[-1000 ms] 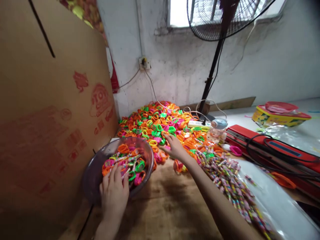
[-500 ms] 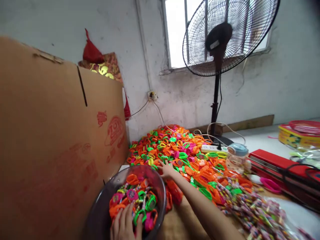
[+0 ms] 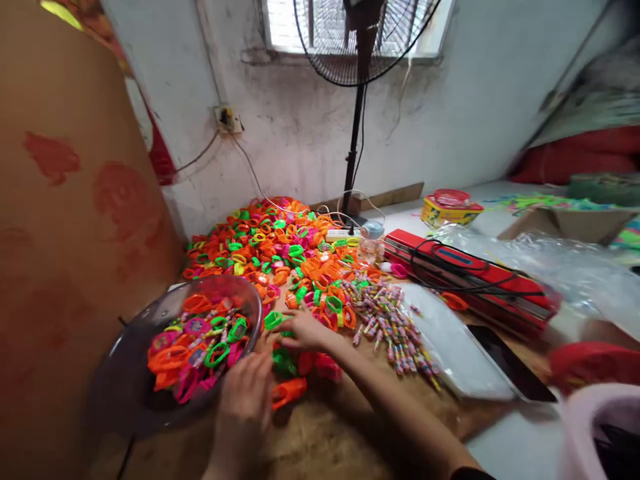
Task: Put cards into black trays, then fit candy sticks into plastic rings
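My right hand (image 3: 306,331) reaches over the near edge of a heap of bright plastic toy watches (image 3: 260,247). Its fingers are stretched out to the left, apart, touching or just above green and orange watches. Close to the basin's right rim, my left hand (image 3: 245,393) is smeared by motion, so its grip does not show. An orange toy watch (image 3: 289,393) lies on the brown surface between and in front of the hands. The dark, see-through plastic basin (image 3: 135,393) on the left holds orange, green and pink watches mixed with small, colourful wrapped sticks.
Right of the heap lie many thin patterned sticks (image 3: 395,327) beside a white plastic bag (image 3: 450,347) and a phone (image 3: 510,363). Behind them is a red sealer-like machine (image 3: 465,267). A cardboard box (image 3: 75,200) walls the left; a fan (image 3: 357,113) stands behind.
My left hand has come out of the basin to its right rim. My right hand has drawn nearer over the watches. The view has swung right and down.
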Motion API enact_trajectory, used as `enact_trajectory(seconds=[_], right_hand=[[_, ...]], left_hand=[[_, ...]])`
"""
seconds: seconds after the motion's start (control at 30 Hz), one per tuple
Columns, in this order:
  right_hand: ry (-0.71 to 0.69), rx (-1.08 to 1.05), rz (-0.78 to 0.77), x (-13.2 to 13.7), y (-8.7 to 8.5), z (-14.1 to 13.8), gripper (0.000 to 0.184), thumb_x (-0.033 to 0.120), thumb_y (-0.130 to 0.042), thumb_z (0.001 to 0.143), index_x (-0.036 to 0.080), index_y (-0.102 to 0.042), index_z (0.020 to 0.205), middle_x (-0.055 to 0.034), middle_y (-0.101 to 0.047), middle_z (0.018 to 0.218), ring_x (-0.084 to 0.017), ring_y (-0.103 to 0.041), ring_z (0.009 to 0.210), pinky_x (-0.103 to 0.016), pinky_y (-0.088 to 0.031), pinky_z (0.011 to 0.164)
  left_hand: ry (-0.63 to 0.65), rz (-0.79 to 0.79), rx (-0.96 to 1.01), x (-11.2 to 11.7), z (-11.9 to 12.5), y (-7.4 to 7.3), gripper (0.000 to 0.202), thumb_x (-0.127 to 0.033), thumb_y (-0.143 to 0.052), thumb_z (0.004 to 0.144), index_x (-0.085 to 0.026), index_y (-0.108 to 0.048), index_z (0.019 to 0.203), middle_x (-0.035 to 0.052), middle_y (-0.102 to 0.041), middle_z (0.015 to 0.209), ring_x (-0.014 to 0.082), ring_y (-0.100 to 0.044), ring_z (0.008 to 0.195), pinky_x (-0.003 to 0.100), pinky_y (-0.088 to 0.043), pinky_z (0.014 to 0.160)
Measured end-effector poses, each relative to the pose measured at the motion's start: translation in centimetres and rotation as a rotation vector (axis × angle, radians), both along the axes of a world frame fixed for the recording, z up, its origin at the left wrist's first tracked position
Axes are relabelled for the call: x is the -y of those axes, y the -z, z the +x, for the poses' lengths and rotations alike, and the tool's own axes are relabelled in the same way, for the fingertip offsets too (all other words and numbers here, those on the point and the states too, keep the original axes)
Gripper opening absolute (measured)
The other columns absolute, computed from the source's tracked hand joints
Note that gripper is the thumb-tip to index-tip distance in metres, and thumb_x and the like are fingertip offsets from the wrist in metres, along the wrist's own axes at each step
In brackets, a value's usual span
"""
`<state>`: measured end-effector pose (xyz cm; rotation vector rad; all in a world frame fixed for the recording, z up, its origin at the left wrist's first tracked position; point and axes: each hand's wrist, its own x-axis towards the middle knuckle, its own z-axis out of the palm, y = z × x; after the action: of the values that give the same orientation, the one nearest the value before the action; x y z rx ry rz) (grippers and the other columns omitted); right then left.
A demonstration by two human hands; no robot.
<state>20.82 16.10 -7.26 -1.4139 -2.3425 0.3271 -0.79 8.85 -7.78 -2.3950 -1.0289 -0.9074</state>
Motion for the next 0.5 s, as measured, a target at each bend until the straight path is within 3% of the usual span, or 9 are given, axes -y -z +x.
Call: enact_trajectory(seconds=[0.03, 0.1, 0.17, 0.23, 0.3, 0.37, 0.5], right_hand=[[0.071, -0.015, 0.025, 1.5, 0.1, 1.5, 0.025, 0.037, -0.053, 0.091, 0.034, -0.069, 0.11, 0.0014, -0.071, 0.108, -0.021, -0.057, 0.114, -0.041, -0.034, 0.105], [0.263, -0.022, 0.071, 4.6, 0.8, 4.7, 0.034, 0.027, -0.041, 0.096, 0.029, -0.063, 0.122, -0.004, -0.068, 0.117, -0.021, -0.058, 0.112, -0.041, -0.036, 0.102], [0.431, -0.001, 0.094, 7.4, 2.2, 7.4, 0.041, 0.015, -0.038, 0.092, 0.019, -0.062, 0.125, -0.0121, -0.068, 0.115, -0.024, -0.059, 0.107, -0.042, -0.041, 0.094], [0.512, 0.028, 0.098, 9.4, 3.9, 9.0, 0.043, 0.006, -0.039, 0.085, 0.017, -0.066, 0.117, -0.0136, -0.067, 0.115, -0.026, -0.059, 0.106, -0.042, -0.042, 0.092], [0.535, 0.045, 0.096, 10.5, 5.5, 9.4, 0.042, 0.004, -0.04, 0.082, 0.018, -0.068, 0.109, -0.0128, -0.066, 0.117, -0.026, -0.057, 0.107, -0.041, -0.042, 0.093], [0.538, 0.038, 0.096, 10.7, 6.6, 9.2, 0.037, 0.006, -0.04, 0.084, 0.017, -0.069, 0.103, -0.0139, -0.066, 0.114, -0.027, -0.056, 0.106, -0.043, -0.042, 0.092], [0.524, -0.053, 0.102, 10.2, 6.9, 8.7, 0.026, 0.02, -0.041, 0.092, 0.015, -0.066, 0.093, -0.0172, -0.065, 0.099, -0.03, -0.056, 0.099, -0.048, -0.044, 0.09]], left_hand=[[0.051, -0.073, -0.033, 0.8, 1.0, 1.4, 0.033, -0.022, -0.049, 0.091, -0.018, -0.06, 0.122, 0.0111, -0.067, 0.116, 0.024, -0.061, 0.109, 0.037, -0.046, 0.096], [0.018, -0.186, -0.054, 2.1, 2.6, 4.2, 0.041, -0.031, -0.051, 0.091, -0.017, -0.056, 0.13, 0.0166, -0.059, 0.13, 0.029, -0.059, 0.115, 0.04, -0.051, 0.091], [-0.055, -0.274, -0.032, 3.1, 3.5, 6.5, 0.043, -0.032, -0.05, 0.091, -0.019, -0.054, 0.132, 0.0188, -0.046, 0.144, 0.033, -0.053, 0.124, 0.045, -0.052, 0.092], [-0.083, -0.356, 0.029, 3.5, 3.7, 7.8, 0.041, -0.028, -0.046, 0.093, -0.023, -0.053, 0.133, 0.0163, -0.038, 0.151, 0.0322, -0.048, 0.13, 0.046, -0.05, 0.096], [-0.082, -0.437, 0.145, 3.6, 3.4, 7.9, 0.043, -0.025, -0.043, 0.094, -0.022, -0.05, 0.136, 0.0156, -0.035, 0.152, 0.0303, -0.045, 0.134, 0.045, -0.049, 0.099], [-0.07, -0.533, 0.305, 3.6, 3.1, 7.0, 0.043, -0.025, -0.044, 0.093, -0.017, -0.051, 0.134, 0.0176, -0.038, 0.15, 0.0294, -0.045, 0.134, 0.045, -0.047, 0.101], [-0.071, -0.824, 0.692, 3.5, 2.6, 4.2, 0.029, -0.035, -0.065, 0.078, -0.017, -0.07, 0.1, 0.0137, -0.065, 0.121, 0.0285, -0.062, 0.112, 0.043, -0.05, 0.098]])
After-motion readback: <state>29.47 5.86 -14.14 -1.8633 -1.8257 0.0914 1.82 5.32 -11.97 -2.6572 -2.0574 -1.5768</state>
